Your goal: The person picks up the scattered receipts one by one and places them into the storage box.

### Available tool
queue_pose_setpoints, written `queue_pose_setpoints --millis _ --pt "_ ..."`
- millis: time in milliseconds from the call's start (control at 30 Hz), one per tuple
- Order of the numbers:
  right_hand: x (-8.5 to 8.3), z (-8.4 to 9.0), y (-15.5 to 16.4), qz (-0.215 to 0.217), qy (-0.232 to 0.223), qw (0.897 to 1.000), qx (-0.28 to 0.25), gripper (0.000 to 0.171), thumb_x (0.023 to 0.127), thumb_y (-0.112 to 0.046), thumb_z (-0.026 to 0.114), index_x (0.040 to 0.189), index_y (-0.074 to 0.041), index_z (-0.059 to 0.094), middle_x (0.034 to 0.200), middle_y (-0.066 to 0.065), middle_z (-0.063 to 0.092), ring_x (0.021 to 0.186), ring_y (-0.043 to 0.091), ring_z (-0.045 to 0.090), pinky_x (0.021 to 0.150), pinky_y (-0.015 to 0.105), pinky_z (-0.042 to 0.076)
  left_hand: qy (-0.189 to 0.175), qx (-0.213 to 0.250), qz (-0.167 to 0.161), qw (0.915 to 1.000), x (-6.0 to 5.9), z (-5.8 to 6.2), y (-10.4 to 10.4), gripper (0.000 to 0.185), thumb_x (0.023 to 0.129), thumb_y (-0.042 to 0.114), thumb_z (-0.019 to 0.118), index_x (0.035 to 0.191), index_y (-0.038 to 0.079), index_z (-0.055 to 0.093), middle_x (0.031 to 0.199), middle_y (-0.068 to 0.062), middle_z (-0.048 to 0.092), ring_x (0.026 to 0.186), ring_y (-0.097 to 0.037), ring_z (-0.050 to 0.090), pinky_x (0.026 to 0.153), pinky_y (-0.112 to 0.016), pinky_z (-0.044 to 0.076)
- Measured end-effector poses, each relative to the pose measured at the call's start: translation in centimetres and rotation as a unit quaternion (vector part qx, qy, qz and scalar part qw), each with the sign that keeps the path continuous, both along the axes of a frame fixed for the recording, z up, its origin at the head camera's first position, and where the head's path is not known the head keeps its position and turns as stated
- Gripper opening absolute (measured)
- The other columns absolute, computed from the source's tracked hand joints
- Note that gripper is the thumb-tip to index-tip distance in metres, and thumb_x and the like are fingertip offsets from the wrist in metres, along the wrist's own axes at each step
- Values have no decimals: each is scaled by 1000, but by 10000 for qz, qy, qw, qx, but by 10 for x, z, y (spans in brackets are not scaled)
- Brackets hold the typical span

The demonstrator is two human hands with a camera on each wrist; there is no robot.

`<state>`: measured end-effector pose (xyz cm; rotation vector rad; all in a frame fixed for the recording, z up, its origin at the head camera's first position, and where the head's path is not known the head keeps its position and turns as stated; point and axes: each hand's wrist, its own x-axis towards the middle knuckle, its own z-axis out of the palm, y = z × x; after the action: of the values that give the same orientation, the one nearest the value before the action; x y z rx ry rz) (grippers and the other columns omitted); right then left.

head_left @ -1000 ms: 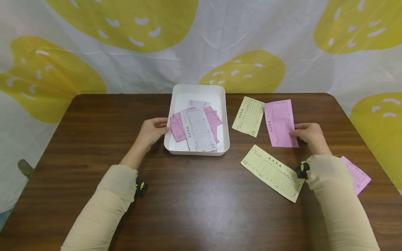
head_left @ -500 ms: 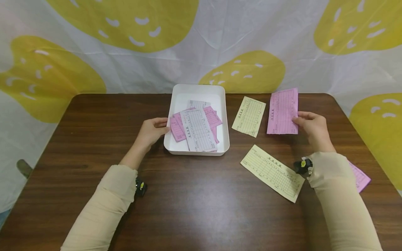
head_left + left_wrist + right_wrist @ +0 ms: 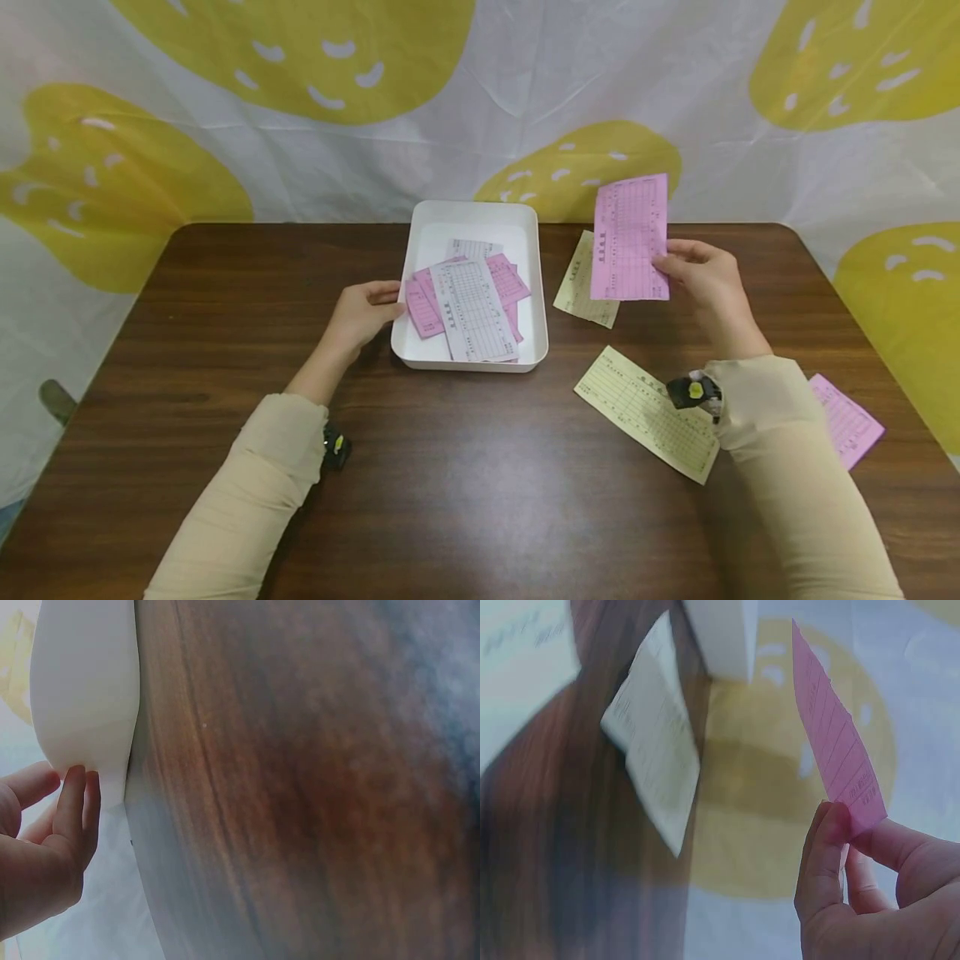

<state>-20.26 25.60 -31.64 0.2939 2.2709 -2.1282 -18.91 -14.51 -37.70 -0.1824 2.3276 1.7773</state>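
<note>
In the head view, my right hand [image 3: 708, 279] pinches a pink printed slip [image 3: 632, 237] by its right edge, between thumb and fingers. The slip is held upright above the table and partly hides a pale yellow slip [image 3: 581, 287]; the right wrist view also shows the pink slip [image 3: 836, 735] raised off the table. My left hand [image 3: 362, 315] grips the left side of a white tray [image 3: 534, 333], thumb at the rim and fingers against the outer wall [image 3: 86, 682]. Inside the tray lie several pink slips [image 3: 426, 315] and white slips [image 3: 472, 312], overlapping.
Another yellow slip [image 3: 637, 400] lies slanted on the brown wooden table [image 3: 450, 492], partly under the right wrist camera [image 3: 693, 390]. Beside the right sleeve is a further pink slip [image 3: 851, 421]. A white curtain [image 3: 720, 92] with yellow shapes hangs behind the table.
My right hand has lifted the pink slip off the table, then carried it left, over the upper yellow slip. The left hand and the tray have stayed still.
</note>
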Motion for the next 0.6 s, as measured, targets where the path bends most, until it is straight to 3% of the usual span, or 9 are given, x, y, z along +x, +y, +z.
queue_pose_setpoints --millis 200,400,533,567,600 --pt "3 7 -30 320 49 9994 -81 15 86 1 64 88 -14 63 69 -12 65 64 -1 61 59 11 53 -9 -22 4 10000 0 0 0 45 92 -2 54 136 -10 45 135 -30 51 126 -35 51 107 -40 46" --pt "7 7 -55 650 -63 9969 444 15 88 -1 63 100 -8 57 71 -15 63 67 -2 59 62 11 52 -61 -58 3 10000 0 0 -1 46 92 -2 54 137 -9 44 136 -29 51 127 -35 51 107 -39 46" --pt "8 0 -69 832 -154 9957 370 19 87 1 62 105 -4 56 76 -11 62 70 0 59 65 13 53 -108 -81 -6 9999 0 1 -2 46 93 -1 53 137 -8 44 136 -29 51 127 -34 50 108 -38 46" --pt "2 -12 -67 866 -128 9959 244 22 86 -2 66 106 -4 57 77 -9 62 71 2 59 65 15 54 -117 -91 -11 9999 0 1 -2 46 93 -1 53 137 -8 44 137 -29 51 128 -34 50 108 -38 46" --pt "3 -14 -70 866 -184 9959 178 23 86 -2 66 106 -5 57 78 -8 62 72 3 59 64 15 54 -123 -101 -11 9999 0 2 -2 46 93 -1 53 137 -8 44 137 -29 51 128 -34 50 108 -38 46"
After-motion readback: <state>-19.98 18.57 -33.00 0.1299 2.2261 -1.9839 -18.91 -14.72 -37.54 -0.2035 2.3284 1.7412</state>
